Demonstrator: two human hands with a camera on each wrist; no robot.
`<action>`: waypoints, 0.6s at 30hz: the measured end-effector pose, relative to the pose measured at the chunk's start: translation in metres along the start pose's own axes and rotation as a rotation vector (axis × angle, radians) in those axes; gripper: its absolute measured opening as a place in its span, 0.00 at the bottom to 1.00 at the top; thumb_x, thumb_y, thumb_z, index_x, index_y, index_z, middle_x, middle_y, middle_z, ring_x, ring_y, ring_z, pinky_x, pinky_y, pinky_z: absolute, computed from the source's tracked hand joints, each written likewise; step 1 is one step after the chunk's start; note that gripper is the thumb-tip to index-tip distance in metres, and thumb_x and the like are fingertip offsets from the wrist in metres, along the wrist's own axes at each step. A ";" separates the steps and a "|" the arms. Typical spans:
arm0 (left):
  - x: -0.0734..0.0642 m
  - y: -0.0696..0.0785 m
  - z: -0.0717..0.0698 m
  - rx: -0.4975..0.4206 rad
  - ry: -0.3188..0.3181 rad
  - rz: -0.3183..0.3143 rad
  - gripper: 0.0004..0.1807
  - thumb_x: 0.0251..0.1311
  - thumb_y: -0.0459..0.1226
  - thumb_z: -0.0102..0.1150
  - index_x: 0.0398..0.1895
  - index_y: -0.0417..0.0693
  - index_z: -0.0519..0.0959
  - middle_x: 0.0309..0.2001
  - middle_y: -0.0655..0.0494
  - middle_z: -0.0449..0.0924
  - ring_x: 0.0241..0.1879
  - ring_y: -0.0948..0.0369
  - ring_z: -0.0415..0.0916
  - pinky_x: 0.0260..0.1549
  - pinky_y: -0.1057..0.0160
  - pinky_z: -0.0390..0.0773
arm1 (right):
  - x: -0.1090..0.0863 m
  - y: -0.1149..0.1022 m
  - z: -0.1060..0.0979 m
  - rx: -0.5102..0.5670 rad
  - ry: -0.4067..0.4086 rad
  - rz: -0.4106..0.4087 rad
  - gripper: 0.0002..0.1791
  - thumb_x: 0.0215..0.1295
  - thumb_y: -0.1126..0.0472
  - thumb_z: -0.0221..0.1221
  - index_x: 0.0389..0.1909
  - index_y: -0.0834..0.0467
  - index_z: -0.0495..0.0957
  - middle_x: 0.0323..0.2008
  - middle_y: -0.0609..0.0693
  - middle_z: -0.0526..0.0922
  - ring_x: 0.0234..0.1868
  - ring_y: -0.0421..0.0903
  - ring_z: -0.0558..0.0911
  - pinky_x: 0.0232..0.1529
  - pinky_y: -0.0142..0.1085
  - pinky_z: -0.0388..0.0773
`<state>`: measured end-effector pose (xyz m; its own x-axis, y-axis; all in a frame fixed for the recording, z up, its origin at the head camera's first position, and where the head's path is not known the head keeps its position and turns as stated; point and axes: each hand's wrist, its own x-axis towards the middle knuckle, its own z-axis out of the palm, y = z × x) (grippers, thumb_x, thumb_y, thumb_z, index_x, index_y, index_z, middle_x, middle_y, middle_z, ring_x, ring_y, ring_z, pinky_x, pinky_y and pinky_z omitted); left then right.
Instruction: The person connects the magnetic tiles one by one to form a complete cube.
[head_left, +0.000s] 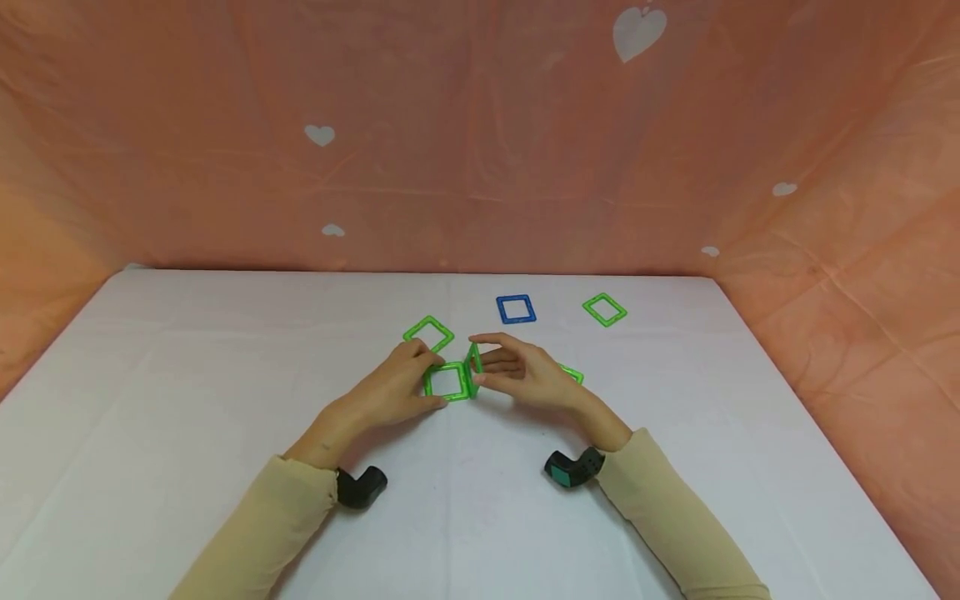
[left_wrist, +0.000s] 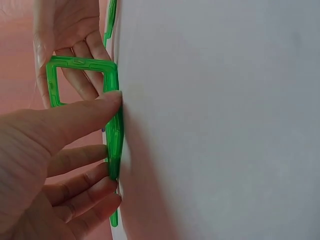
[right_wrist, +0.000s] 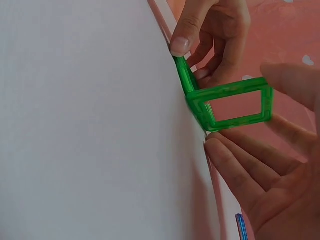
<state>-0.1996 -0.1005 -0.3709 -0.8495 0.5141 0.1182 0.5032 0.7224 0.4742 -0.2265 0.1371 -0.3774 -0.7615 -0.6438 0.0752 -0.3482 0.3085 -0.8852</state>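
Observation:
Two green square magnetic-tile frames meet at an edge between the hands. One green frame lies flat on the white table; my left hand grips it, thumb at the near edge and fingers at the far edge. The other, an upright green frame, stands along the flat one's right side. My right hand pinches the upright frame between thumb and fingertips. In the left wrist view, the left thumb lies across the corner where the two frames join.
Beyond the left hand lies another green frame. A blue square frame and a green frame rest farther back. One more green frame is partly hidden behind the right hand. An orange cloth with pale hearts hangs behind the table.

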 end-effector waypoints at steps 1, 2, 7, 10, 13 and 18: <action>0.000 0.000 0.000 -0.002 0.000 -0.002 0.28 0.49 0.39 0.72 0.51 0.31 0.77 0.43 0.44 0.72 0.42 0.54 0.68 0.44 0.56 0.71 | 0.000 0.000 0.000 0.000 -0.003 0.000 0.31 0.65 0.62 0.60 0.68 0.59 0.63 0.56 0.58 0.79 0.56 0.51 0.80 0.57 0.43 0.76; 0.000 0.000 0.000 -0.004 0.000 -0.006 0.28 0.49 0.39 0.72 0.51 0.31 0.77 0.43 0.44 0.72 0.42 0.54 0.68 0.44 0.56 0.71 | 0.000 0.000 0.000 0.001 -0.007 0.000 0.31 0.66 0.62 0.60 0.68 0.59 0.63 0.56 0.58 0.79 0.57 0.51 0.79 0.57 0.44 0.75; -0.001 0.001 0.000 -0.009 -0.004 -0.013 0.28 0.50 0.40 0.72 0.52 0.31 0.77 0.44 0.44 0.72 0.43 0.53 0.69 0.45 0.55 0.71 | -0.002 -0.001 -0.001 -0.001 -0.015 0.022 0.31 0.67 0.61 0.58 0.70 0.58 0.62 0.57 0.57 0.78 0.58 0.51 0.78 0.59 0.44 0.74; -0.002 0.002 0.000 -0.007 -0.019 -0.023 0.29 0.50 0.40 0.71 0.52 0.31 0.76 0.44 0.43 0.72 0.44 0.53 0.69 0.47 0.54 0.72 | -0.002 0.000 -0.001 -0.005 -0.024 0.014 0.32 0.68 0.62 0.57 0.71 0.59 0.60 0.57 0.58 0.78 0.58 0.51 0.78 0.59 0.44 0.74; -0.004 0.003 -0.002 -0.006 -0.035 -0.041 0.29 0.50 0.40 0.71 0.53 0.31 0.76 0.45 0.44 0.72 0.44 0.53 0.69 0.47 0.54 0.72 | -0.002 0.001 -0.002 -0.015 -0.034 -0.017 0.33 0.68 0.63 0.56 0.72 0.60 0.57 0.56 0.60 0.78 0.57 0.52 0.79 0.58 0.44 0.75; -0.006 0.004 -0.005 0.008 -0.052 -0.051 0.29 0.50 0.41 0.71 0.53 0.32 0.77 0.45 0.45 0.72 0.45 0.54 0.69 0.47 0.54 0.73 | -0.002 -0.002 -0.006 -0.059 -0.019 -0.024 0.31 0.68 0.64 0.57 0.70 0.60 0.61 0.58 0.61 0.77 0.56 0.54 0.80 0.56 0.42 0.76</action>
<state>-0.1930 -0.1028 -0.3653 -0.8647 0.4999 0.0481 0.4609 0.7518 0.4716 -0.2271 0.1423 -0.3729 -0.7422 -0.6646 0.0865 -0.3980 0.3332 -0.8548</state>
